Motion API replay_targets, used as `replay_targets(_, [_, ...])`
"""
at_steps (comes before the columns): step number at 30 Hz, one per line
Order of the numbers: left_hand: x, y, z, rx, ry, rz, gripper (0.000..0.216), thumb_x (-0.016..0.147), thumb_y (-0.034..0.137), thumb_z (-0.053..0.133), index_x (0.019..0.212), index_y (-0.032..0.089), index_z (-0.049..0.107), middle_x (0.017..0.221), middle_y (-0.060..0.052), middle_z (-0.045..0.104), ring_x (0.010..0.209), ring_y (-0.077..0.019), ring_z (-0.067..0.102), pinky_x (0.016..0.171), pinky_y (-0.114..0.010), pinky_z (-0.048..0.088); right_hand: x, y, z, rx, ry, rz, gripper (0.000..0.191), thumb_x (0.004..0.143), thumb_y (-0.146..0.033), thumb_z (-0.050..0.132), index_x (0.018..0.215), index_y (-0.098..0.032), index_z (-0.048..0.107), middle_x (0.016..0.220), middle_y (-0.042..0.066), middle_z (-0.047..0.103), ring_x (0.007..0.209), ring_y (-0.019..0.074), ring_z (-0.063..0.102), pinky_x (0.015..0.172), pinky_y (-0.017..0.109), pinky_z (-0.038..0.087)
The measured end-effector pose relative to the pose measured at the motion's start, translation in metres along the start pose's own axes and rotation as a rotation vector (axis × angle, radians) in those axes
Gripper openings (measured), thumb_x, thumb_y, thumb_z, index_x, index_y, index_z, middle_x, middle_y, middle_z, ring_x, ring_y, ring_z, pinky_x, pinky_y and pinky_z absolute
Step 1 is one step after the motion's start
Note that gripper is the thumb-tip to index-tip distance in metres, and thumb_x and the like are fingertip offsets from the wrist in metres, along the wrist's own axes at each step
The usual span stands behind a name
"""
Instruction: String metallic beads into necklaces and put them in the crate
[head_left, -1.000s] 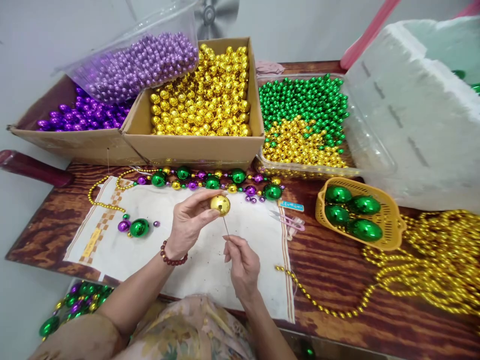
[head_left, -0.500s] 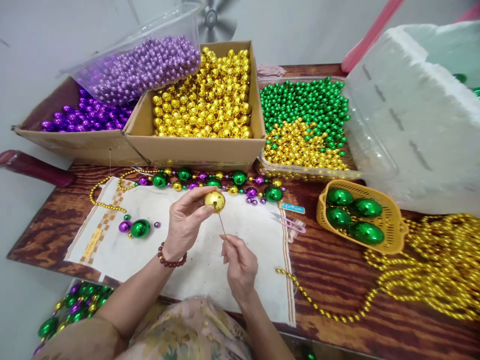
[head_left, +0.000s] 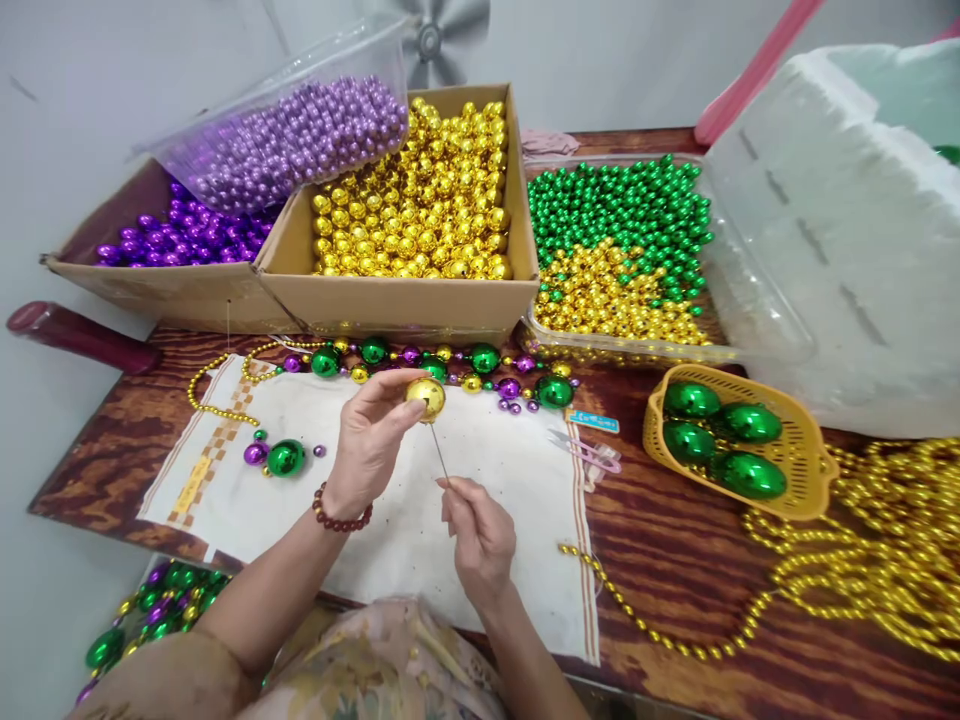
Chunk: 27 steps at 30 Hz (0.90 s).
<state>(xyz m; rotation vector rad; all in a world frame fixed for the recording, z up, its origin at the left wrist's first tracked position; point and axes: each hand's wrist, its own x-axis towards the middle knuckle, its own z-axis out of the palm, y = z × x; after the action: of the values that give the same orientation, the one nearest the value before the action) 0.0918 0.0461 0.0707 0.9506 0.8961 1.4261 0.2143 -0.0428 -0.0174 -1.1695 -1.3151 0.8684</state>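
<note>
Above the white cloth (head_left: pixel 420 540), my left hand (head_left: pixel 371 440) grips a shiny gold ball bead (head_left: pixel 426 399) between thumb and fingers. My right hand (head_left: pixel 480 530) pinches a long thin needle (head_left: pixel 439 453), which slants up to the underside of the bead. Whether its tip is inside the bead I cannot tell. Left of my hands, a large green bead (head_left: pixel 286 457) and a purple bead (head_left: pixel 256 453) lie with a few small ones on the cloth. Behind my hands runs a strung garland of green, purple and gold beads (head_left: pixel 484 358) along the cloth's far edge.
Cardboard boxes of purple beads (head_left: pixel 187 230) and gold beads (head_left: pixel 412 220) stand behind, beside a clear tub of green and gold beads (head_left: pixel 622 230). Pink scissors (head_left: pixel 592 453) lie right of the cloth, near a yellow basket (head_left: pixel 806 470) with large green beads. Gold bead strands (head_left: pixel 885 540) pile up farther right.
The view has shifted slightly, so the scene sits a little farther right. Both hands keep their hold, with bead and needle in nearly the same position.
</note>
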Motion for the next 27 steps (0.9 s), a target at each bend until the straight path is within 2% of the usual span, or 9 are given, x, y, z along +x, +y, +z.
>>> replay_targets(6, [-0.005,-0.015,-0.001,-0.003,-0.089,-0.120,0.027,0.072,0.026,0.083,0.097,0.021,0.074,0.101,-0.006,0.072,0.085,-0.0157,0.067,0.074,-0.027,0.056,0.006,-0.008,0.006,0.038,0.052,0.145,0.023,0.098,-0.028,0.047,0.100,-0.017,0.067,0.060,-0.003,0.054,0.050,0.0102,0.052,0.050,0.023,0.043])
replay_targets(11, [-0.014,-0.030,0.002,0.031,-0.106,-0.125,0.028,0.074,0.023,0.081,0.101,0.021,0.072,0.100,-0.005,0.072,0.085,-0.0132,0.066,0.075,-0.024,0.053,0.026,-0.013,0.005,0.275,0.100,0.280,0.019,0.096,-0.032,0.053,0.096,-0.017,0.065,0.065,-0.002,0.060,0.051,0.0096,0.056,0.051,0.022,0.047])
replay_targets(14, [-0.014,-0.037,0.001,0.047,-0.100,-0.167,0.029,0.075,0.025,0.080,0.103,0.020,0.072,0.101,-0.005,0.072,0.085,-0.0133,0.065,0.076,-0.024,0.052,0.028,-0.013,0.000,0.341,0.080,0.333,0.017,0.093,-0.032,0.058,0.090,-0.017,0.065,0.067,0.000,0.063,0.054,0.0104,0.059,0.052,0.022,0.049])
replay_targets(19, [-0.013,-0.047,-0.001,0.095,-0.073,-0.221,0.029,0.077,0.030,0.078,0.103,0.019,0.072,0.096,-0.004,0.071,0.084,-0.0125,0.063,0.077,-0.024,0.050,0.016,-0.005,-0.009,0.392,-0.010,0.360,0.020,0.091,-0.029,0.062,0.106,-0.018,0.068,0.076,0.002,0.070,0.061,0.0130,0.066,0.056,0.023,0.051])
replay_targets(21, [-0.017,-0.050,-0.001,0.130,-0.084,-0.227,0.029,0.078,0.032,0.077,0.104,0.020,0.071,0.099,-0.004,0.070,0.085,-0.0125,0.063,0.078,-0.024,0.050,0.012,0.000,-0.010,0.397,0.005,0.394,0.021,0.089,-0.029,0.064,0.105,-0.018,0.069,0.079,0.004,0.072,0.063,0.0143,0.067,0.057,0.024,0.051])
replay_targets(23, [-0.022,-0.053,-0.003,0.223,-0.149,-0.235,0.029,0.079,0.033,0.076,0.105,0.019,0.071,0.102,-0.005,0.069,0.086,-0.0132,0.063,0.080,-0.024,0.050,0.008,0.005,-0.011,0.401,0.068,0.451,0.018,0.086,-0.031,0.066,0.097,-0.017,0.069,0.076,0.005,0.073,0.061,0.0150,0.068,0.055,0.024,0.050])
replay_targets(27, [-0.027,-0.063,-0.013,0.414,-0.383,-0.281,0.035,0.086,0.035,0.069,0.117,0.019,0.067,0.110,-0.008,0.069,0.100,-0.0183,0.064,0.091,-0.029,0.049,-0.003,0.015,-0.019,0.417,0.217,0.530,0.019,0.082,-0.035,0.069,0.086,-0.016,0.068,0.069,0.004,0.071,0.053,0.0138,0.064,0.050,0.023,0.046])
